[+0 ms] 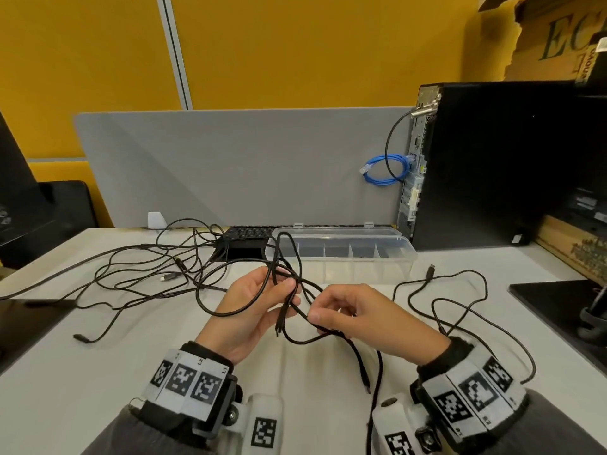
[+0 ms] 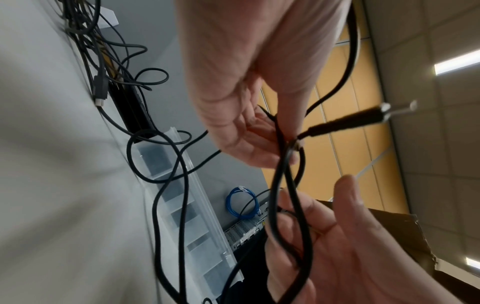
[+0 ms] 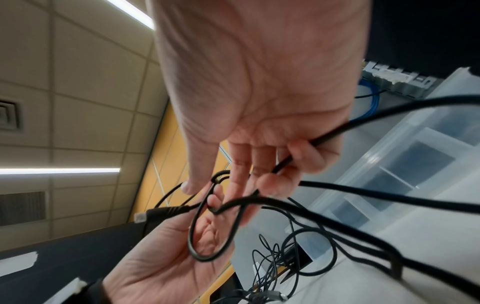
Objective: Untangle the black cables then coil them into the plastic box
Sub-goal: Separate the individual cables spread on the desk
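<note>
Several black cables (image 1: 147, 270) sprawl tangled over the white table to the left, and another strand (image 1: 460, 310) snakes to the right. My left hand (image 1: 282, 290) pinches a bundle of strands between thumb and fingers, held above the table's middle. A plug end (image 2: 363, 117) sticks out beside that grip. My right hand (image 1: 323, 315) pinches a strand of the same knot just to the right, with a small loop (image 3: 192, 236) hanging between both hands. The clear plastic box (image 1: 341, 254), lid open and split into compartments, stands behind the hands.
A black PC tower (image 1: 492, 159) stands at the back right with a blue network cable (image 1: 384, 169) coiled beside it. A black keyboard (image 1: 246, 234) lies left of the box, against the grey divider (image 1: 230, 165). A monitor base (image 1: 558, 307) sits on the right.
</note>
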